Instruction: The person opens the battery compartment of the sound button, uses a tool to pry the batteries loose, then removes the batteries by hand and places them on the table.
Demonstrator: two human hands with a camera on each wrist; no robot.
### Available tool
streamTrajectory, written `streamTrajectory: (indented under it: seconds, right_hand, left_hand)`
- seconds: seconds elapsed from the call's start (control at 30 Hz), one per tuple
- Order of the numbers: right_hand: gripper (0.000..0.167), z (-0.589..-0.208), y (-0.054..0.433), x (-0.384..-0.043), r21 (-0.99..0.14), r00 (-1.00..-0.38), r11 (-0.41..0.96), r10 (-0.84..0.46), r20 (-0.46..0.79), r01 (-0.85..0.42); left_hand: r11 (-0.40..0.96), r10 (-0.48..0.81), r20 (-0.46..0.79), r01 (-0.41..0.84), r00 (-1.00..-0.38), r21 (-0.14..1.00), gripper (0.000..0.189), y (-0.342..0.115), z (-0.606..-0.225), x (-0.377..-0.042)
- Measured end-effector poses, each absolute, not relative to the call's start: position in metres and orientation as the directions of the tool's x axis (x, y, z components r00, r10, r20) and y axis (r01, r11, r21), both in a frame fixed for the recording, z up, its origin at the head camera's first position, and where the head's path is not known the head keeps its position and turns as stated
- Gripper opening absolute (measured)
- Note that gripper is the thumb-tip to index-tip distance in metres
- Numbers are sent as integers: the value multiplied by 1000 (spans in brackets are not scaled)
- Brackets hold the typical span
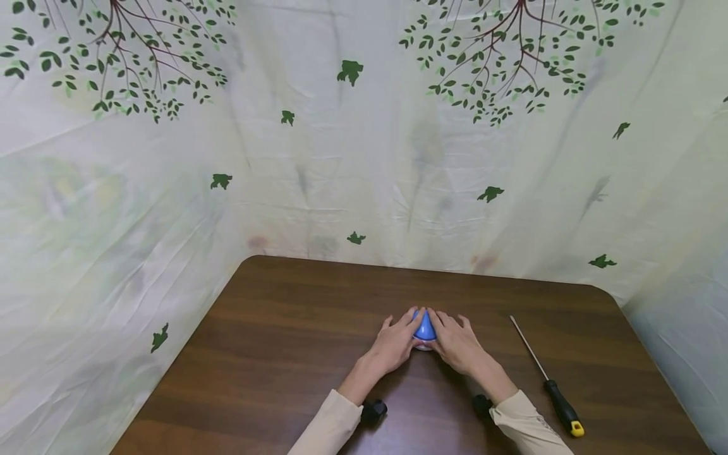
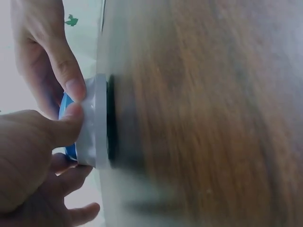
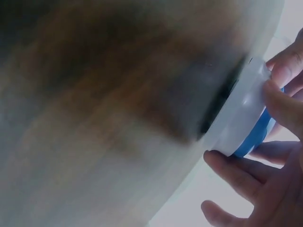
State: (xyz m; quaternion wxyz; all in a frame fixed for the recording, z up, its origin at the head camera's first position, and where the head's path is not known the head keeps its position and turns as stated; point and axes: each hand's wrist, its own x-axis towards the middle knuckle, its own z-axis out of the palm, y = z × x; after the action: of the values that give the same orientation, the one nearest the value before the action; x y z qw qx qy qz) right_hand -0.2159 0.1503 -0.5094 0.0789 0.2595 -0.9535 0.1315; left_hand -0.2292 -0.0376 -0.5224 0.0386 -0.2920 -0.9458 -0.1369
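Observation:
A blue cone-topped object (image 1: 424, 328) with a whitish base (image 2: 96, 123) is at the middle of the brown table; its exact kind cannot be told. My left hand (image 1: 394, 344) grips it from the left, thumb on the pale base. From the other side my right hand (image 1: 457, 342) holds it too, and the two thumbs nearly meet at the front. In the right wrist view, fingers (image 3: 236, 175) curl under the base's edge, with the blue part (image 3: 255, 135) partly covered. A dark shadow lies along the base's underside.
To the right of my right forearm lies a screwdriver (image 1: 560, 398) with a black and yellow handle, its shaft pointing away. A pale curtain (image 1: 370, 158) printed with leaves hangs behind the wooden table (image 1: 273, 328). Dark wrist devices (image 1: 373, 411) sit under both wrists.

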Motion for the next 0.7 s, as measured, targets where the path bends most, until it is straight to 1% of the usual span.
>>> streamTrajectory:
  seconds: [0.13,0.3,0.4,0.53,0.6,0.7]
  right_hand:
    - [63,-503,152,-213,-248,-850,815,-478,221,-523]
    - [62,-492,158,-209,-320,-829,767,-481,285,-556]
    - [59,-484,160,-208,-400,-823,720,-478,306,-567]
    - [55,-476,162,-206,-517,-838,660,-454,302,-544]
    - [53,-474,163,-206,-576,-851,630,-439,290,-521]
    - [51,-472,165,-205,-675,-877,577,-413,245,-460]
  left_hand:
    - [744,574,198,607,-795,278,61,-44,-518,-228]
    - [672,590,294,659,-752,338,58,-53,-505,-227]
    - [591,586,346,678,-733,437,57,-58,-499,-228]
    - [466,562,398,675,-726,573,55,-61,-494,-227]
    - [431,547,414,668,-728,606,54,-62,-490,-225]
    - [403,545,427,672,-722,622,53,-64,-483,-221]
